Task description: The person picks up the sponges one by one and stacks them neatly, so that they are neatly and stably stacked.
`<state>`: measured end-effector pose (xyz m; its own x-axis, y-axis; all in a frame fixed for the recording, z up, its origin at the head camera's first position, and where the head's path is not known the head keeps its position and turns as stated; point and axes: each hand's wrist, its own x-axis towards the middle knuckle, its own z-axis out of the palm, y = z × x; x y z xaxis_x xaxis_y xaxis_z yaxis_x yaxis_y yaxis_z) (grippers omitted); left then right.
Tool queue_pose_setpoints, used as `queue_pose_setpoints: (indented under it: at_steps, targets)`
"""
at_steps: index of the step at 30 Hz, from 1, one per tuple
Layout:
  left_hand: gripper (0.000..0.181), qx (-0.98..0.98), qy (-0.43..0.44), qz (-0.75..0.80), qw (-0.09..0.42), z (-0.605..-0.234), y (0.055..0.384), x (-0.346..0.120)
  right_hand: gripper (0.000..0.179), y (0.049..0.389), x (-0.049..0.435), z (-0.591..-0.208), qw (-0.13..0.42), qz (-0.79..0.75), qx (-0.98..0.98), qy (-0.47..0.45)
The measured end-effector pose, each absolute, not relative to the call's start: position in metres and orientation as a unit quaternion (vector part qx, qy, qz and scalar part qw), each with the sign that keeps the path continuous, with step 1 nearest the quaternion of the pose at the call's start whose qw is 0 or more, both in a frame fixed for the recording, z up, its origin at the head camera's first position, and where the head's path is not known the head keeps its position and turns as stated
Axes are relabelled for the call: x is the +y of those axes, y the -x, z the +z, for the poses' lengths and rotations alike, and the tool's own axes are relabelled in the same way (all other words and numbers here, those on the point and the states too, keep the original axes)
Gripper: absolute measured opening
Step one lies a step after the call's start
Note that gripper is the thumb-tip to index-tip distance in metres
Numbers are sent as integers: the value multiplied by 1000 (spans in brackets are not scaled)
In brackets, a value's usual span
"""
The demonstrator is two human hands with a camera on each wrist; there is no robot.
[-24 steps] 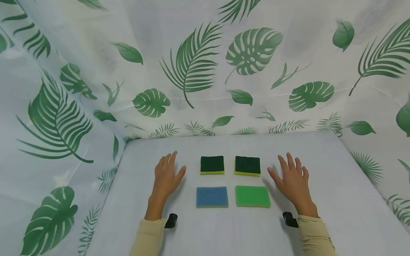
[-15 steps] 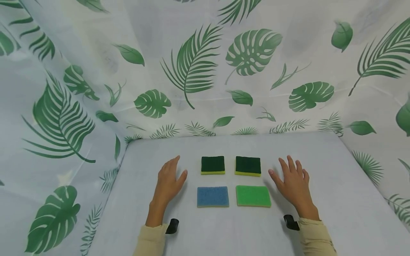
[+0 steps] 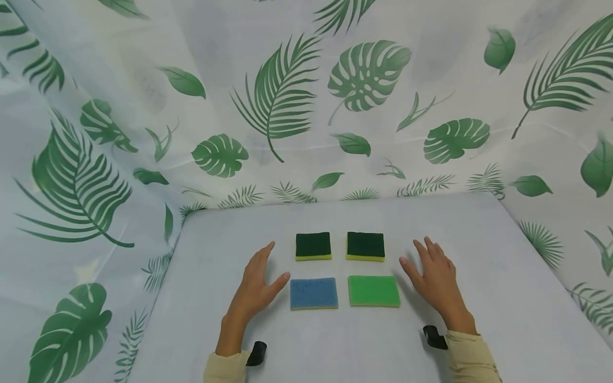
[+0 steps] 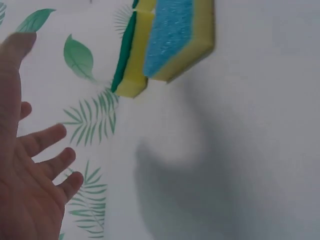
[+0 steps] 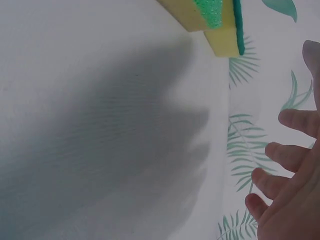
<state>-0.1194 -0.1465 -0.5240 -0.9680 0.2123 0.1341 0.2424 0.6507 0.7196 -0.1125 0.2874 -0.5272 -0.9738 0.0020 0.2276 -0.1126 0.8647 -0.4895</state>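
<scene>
Two rows of sponges lie on the white table. At the back are two sponges with dark green scouring tops and yellow sides, a left one [image 3: 313,244] and a right one [image 3: 365,245]. In front of them sit a blue sponge [image 3: 313,293] and a bright green sponge [image 3: 373,290]. My left hand [image 3: 257,284] hovers left of the blue sponge, thumb tip near its edge, fingers extended and holding nothing. To the right of the green sponge, my right hand [image 3: 436,284] has its fingers spread, also holding nothing. Both wrist views show the palms apart from the sponges.
The white table [image 3: 364,351] runs back to a white curtain [image 3: 297,175] printed with green leaves, which also rises along both sides. A black wrist device [image 3: 256,353] is strapped at the left cuff, and another black device [image 3: 434,337] at the right.
My left hand has moved right and nearer to me, toward the blue sponge. The right hand has shifted slightly nearer to me. The sponges lie as before; the head view has turned a little.
</scene>
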Motion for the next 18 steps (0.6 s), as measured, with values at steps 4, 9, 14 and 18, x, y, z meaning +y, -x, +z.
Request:
queue_pose_setpoints:
  at_steps: [4, 9, 14, 18]
  targets:
    - [102, -904, 119, -410, -16, -531, 115, -144, 70, 115, 287, -532, 118, 279, -952, -43]
    - [109, -900, 127, -413, -53, -541, 110, -141, 78, 113, 288, -537, 112, 302, -946, -48]
    - [110, -898, 139, -412, -71, -555, 106, -138, 82, 111, 287, -544, 113, 319, -940, -51]
    - [111, -900, 135, -405, -87, -565, 105, -136, 84, 110, 288, -550, 107, 334, -935, -57]
